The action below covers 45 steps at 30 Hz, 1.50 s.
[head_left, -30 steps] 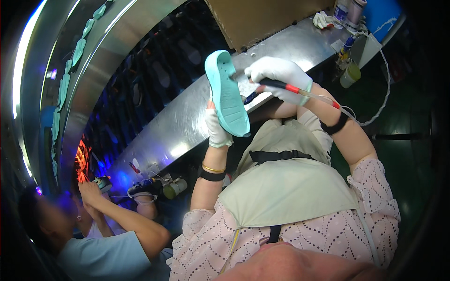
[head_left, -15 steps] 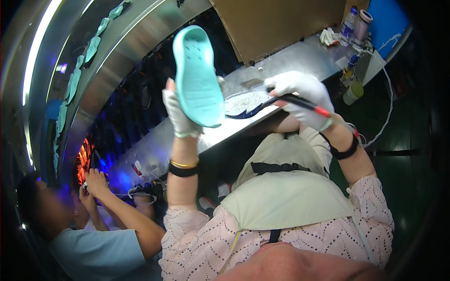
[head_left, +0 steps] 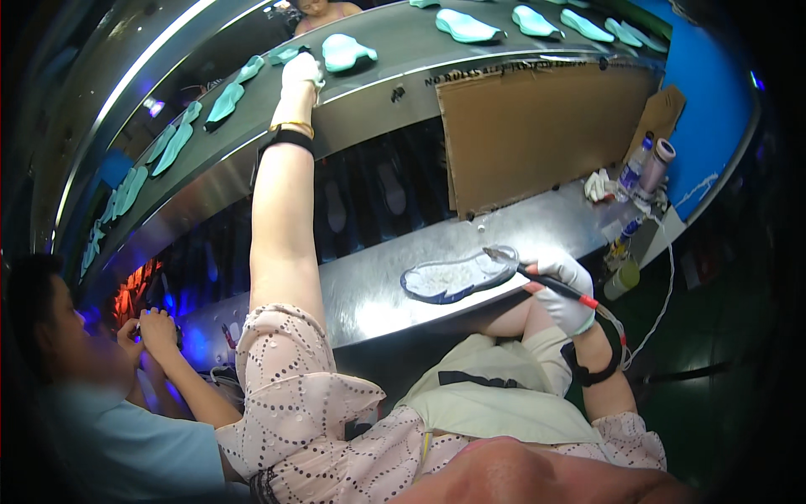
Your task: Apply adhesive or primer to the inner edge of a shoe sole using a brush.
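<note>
My left arm reaches far out to the belt. My gloved left hand [head_left: 300,76] is over its near edge, beside a turquoise foam shoe piece [head_left: 285,55]; its fingers are too hidden to tell whether they grip it. My gloved right hand [head_left: 564,290] is closed round a slim black-handled tool [head_left: 550,284] with a red collar and thin lines trailing from its rear end. The tool's brush-like tip points at a sole-shaped piece [head_left: 457,277] with a dark blue rim and whitish inside, lying on the metal ledge by the right hand.
The conveyor belt [head_left: 395,42] carries several turquoise shoe pieces [head_left: 466,27]. A brown cardboard sheet [head_left: 546,139] stands behind the metal ledge [head_left: 361,286]. Bottles [head_left: 635,164] and a crumpled glove [head_left: 599,186] sit at right. A co-worker [head_left: 143,437] is at left, another person beyond the belt.
My left hand has swung forward and up to the belt; the turquoise shoe piece it held up is no longer in front of me. The right hand has moved slightly lower, still holding the tool.
</note>
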### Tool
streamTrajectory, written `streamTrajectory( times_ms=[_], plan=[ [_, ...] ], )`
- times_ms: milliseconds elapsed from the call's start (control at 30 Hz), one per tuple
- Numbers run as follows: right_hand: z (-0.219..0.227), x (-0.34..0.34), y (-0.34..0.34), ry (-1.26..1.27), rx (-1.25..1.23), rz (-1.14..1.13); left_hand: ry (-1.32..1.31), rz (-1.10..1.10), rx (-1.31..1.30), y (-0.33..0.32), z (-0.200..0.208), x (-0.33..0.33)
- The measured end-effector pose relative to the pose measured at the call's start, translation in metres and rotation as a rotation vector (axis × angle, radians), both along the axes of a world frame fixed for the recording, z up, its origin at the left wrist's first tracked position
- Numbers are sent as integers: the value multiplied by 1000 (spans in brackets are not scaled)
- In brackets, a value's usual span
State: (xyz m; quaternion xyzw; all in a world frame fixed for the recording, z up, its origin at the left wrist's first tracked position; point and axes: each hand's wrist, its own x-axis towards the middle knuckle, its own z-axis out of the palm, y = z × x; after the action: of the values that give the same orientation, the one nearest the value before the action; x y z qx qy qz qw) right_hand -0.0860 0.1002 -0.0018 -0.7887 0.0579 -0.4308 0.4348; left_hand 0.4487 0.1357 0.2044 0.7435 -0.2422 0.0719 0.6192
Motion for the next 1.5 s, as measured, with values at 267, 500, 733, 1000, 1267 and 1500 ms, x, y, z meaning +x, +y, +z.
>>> streamTrajectory(
  times_ms=[267, 500, 733, 1000, 1267, 1500],
  plan=[
    [-5, 28, -2, 114, -18, 88, -602, 877, 1172, 177, -9, -12],
    [-40, 48, -4, 116, 51, 143, -553, 516, 1024, 217, -11, 38],
    [-36, 61, 12, 204, 217, 171, -484, 668, 1212, 231, -6, 24],
    [-30, 32, 15, 221, 305, 195, -572, 406, 1219, 231, -16, 29],
    [-34, 36, 15, 246, 391, 176, -778, 844, 1189, 221, -9, 8],
    [-18, 39, 21, 269, 467, 224, -530, -91, -406, 237, -31, -74]
  ],
)
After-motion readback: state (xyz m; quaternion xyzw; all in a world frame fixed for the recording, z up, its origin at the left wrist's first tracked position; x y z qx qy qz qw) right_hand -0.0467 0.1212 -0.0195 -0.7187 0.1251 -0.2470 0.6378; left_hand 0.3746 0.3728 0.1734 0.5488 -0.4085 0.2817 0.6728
